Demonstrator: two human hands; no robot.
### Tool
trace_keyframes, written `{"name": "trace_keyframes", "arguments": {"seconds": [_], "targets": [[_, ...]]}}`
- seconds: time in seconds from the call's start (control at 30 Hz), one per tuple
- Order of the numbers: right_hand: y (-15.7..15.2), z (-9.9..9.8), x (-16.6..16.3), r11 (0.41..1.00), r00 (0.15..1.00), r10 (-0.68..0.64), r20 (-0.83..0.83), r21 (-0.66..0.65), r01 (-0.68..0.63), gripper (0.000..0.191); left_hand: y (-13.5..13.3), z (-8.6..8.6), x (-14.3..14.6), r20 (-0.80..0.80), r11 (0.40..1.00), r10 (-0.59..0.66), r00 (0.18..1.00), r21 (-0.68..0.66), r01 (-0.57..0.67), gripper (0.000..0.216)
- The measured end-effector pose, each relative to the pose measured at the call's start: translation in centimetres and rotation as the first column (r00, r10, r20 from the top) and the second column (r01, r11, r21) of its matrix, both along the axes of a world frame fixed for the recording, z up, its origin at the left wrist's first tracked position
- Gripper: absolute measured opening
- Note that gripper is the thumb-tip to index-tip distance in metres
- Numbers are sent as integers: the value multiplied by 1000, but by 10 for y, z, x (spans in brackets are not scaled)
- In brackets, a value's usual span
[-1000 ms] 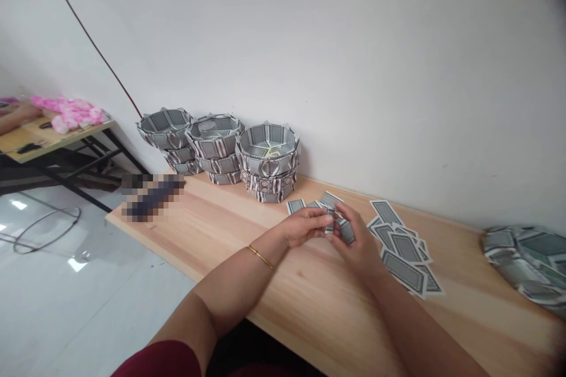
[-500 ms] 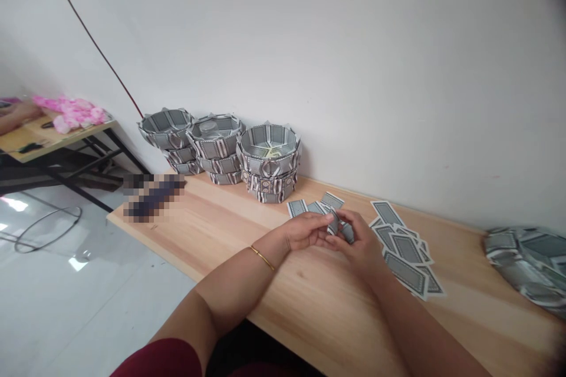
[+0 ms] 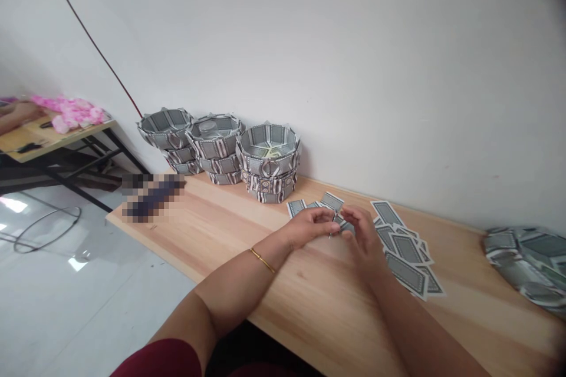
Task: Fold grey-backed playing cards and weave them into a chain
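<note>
A small folded playing card (image 3: 336,218) sits edge-on between the thumb and fingers of my left hand (image 3: 311,227). My right hand (image 3: 365,240) is just to its right, thumb and fingers spread with a gap between them. Whether a right fingertip still brushes the card is hard to see. Behind the hands lie several grey patterned cards (image 3: 332,202), partly covered by my fingers. A loose pile of flat grey cards with white borders (image 3: 405,247) spreads over the wooden table (image 3: 300,300) to the right of my right hand.
Along the wall stand three tiered round baskets of folded cards: one left (image 3: 165,129), one middle (image 3: 216,146), one right (image 3: 268,159). Another folded-card piece (image 3: 526,262) is at the right edge. On a side table, pink material (image 3: 73,113) lies near another person's hand (image 3: 20,115).
My right hand has let go of the folded card and its fingers have spread apart. The left hand keeps the card, now turned edge-on.
</note>
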State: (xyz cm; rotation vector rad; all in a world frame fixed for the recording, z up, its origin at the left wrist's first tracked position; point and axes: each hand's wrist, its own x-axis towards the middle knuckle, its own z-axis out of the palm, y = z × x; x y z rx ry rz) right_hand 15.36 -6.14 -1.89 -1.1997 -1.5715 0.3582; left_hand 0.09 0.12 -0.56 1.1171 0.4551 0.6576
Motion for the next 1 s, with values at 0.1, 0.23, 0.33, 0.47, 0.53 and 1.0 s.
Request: {"name": "trace_keyframes", "arguments": {"seconds": [0.1, 0.23, 0.33, 0.47, 0.53, 1.0], "targets": [[-2, 0, 1, 999, 999, -27, -47, -36, 26, 35, -2, 4, 1, -75, 973, 109, 991, 214, -90, 56], [-4, 2, 0, 997, 999, -11, -49, -73, 7, 27, -4, 7, 0, -89, 889, 197, 976, 437, -139, 55], [-5, 4, -1, 992, 998, -16, -66, -126, 7, 22, -4, 7, 0, -101, 842, 240, 965, 516, -155, 59], [-4, 7, -3, 984, 993, -34, -111, -175, 15, 23, -5, 8, -1, -94, 783, 261, 961, 603, -153, 60], [-4, 8, -3, 981, 989, -18, -146, -192, -10, 23, -6, 10, -2, -83, 743, 267, 960, 652, -150, 60], [-1, 4, 3, 932, 949, 118, -293, -298, -207, 25, -14, 12, -3, -115, 613, 265, 957, 786, -75, 66]]}}
